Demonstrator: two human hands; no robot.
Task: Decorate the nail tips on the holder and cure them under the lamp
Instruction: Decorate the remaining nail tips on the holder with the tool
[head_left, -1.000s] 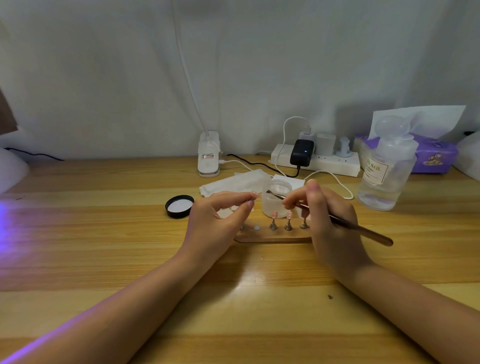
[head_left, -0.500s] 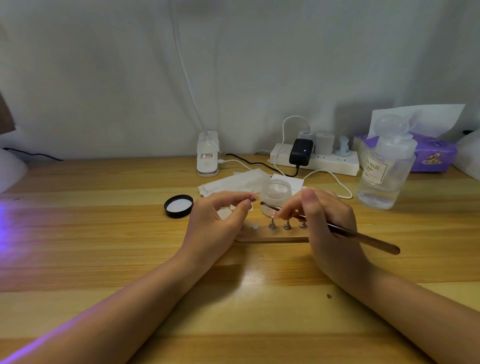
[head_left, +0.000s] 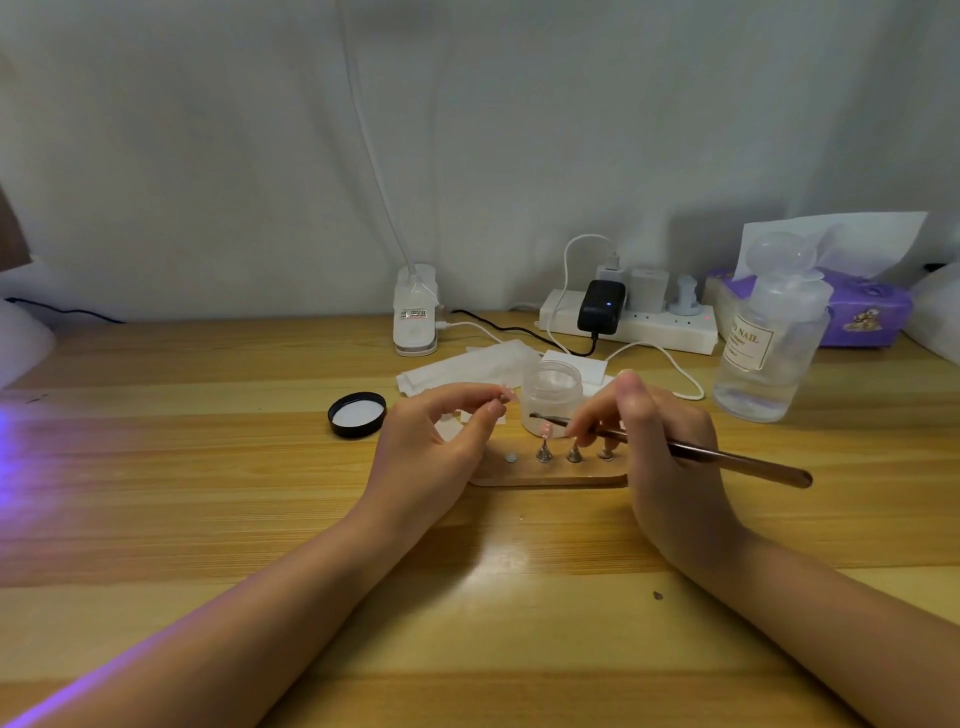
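A wooden nail-tip holder (head_left: 550, 477) lies on the desk between my hands. Small metal stands rise from it, and one carries a pink nail tip (head_left: 545, 429). A bare round spot (head_left: 511, 458) shows at the holder's left end. My left hand (head_left: 436, 447) pinches a small pale nail tip (head_left: 505, 398) between thumb and forefinger, above that end. My right hand (head_left: 660, 447) grips a thin brown brush (head_left: 727, 458) like a pen. The brush tip (head_left: 535, 415) points left, just above the pink tip and in front of an open clear jar (head_left: 550, 387).
The jar's black lid (head_left: 357, 414) lies to the left. White wipes (head_left: 467, 366) sit behind the jar. At the back stand a clip lamp base (head_left: 414, 317), a power strip (head_left: 628, 325), a clear pump bottle (head_left: 769, 353) and a purple tissue pack (head_left: 867, 312). Purple light glows at the left edge.
My right hand has drawn the brush tip out of the jar and lowered it towards the nail tips. The left hand has stayed in place with its pinch.
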